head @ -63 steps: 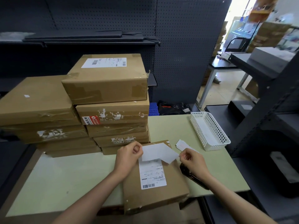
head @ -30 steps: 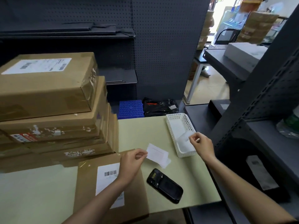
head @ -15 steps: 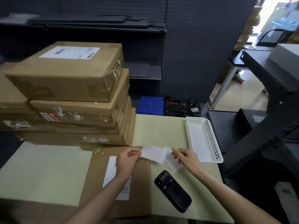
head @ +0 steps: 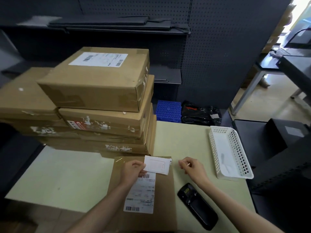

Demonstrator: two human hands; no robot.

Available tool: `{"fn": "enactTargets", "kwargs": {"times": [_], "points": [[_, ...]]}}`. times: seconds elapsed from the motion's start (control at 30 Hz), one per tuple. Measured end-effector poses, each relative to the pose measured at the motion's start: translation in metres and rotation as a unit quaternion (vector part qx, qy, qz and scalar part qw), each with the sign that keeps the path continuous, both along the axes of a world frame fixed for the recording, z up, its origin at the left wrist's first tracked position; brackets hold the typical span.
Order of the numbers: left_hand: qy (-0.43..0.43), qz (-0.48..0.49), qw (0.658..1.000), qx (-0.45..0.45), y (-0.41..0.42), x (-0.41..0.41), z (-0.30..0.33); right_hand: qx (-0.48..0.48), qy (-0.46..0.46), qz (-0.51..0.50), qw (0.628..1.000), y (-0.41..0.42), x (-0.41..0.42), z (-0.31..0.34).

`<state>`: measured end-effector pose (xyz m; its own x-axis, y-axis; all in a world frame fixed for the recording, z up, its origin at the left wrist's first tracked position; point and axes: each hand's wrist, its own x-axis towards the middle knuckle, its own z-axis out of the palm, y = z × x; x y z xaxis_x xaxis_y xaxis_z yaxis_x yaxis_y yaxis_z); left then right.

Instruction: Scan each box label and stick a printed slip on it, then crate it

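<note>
Pinching a slip (head: pixel 157 166) over the flat box's (head: pixel 165 199) far edge, left hand (head: pixel 133 170); right hand (head: pixel 191 167) curled empty.

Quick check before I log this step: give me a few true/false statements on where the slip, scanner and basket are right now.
1. The left hand pinches the white slip over the flat box. True.
2. The right hand holds the scanner. False: the black scanner lies on the table, right of the flat box.
3. The white basket sits on the box stack. False: it stands on the table's right edge.
4. The flat box carries a barcode label. True.
</note>
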<state>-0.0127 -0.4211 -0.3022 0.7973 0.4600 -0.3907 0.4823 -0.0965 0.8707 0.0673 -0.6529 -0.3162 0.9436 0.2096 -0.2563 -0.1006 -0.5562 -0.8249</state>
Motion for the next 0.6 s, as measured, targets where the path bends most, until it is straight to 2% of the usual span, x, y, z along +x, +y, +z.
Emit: {"fn": "enactTargets", "kwargs": {"times": [0.2,0.37,0.5,0.6], "points": [[0.016,-0.027,1.0,0.004,0.008,0.008,-0.007,0.084,0.036,-0.011,0.996,0.018,-0.013,0.006],[0.012,-0.044,0.999,0.017,0.007,0.018,-0.014,0.025,0.011,0.033,0.999,0.03,-0.011,0.004],[0.009,-0.061,0.998,0.017,0.013,0.026,-0.016,-0.013,-0.001,0.008,1.0,0.035,-0.003,-0.008],[0.008,-0.069,0.998,0.009,0.017,0.031,-0.015,0.005,0.0,-0.034,0.999,0.035,-0.003,-0.007]]}}
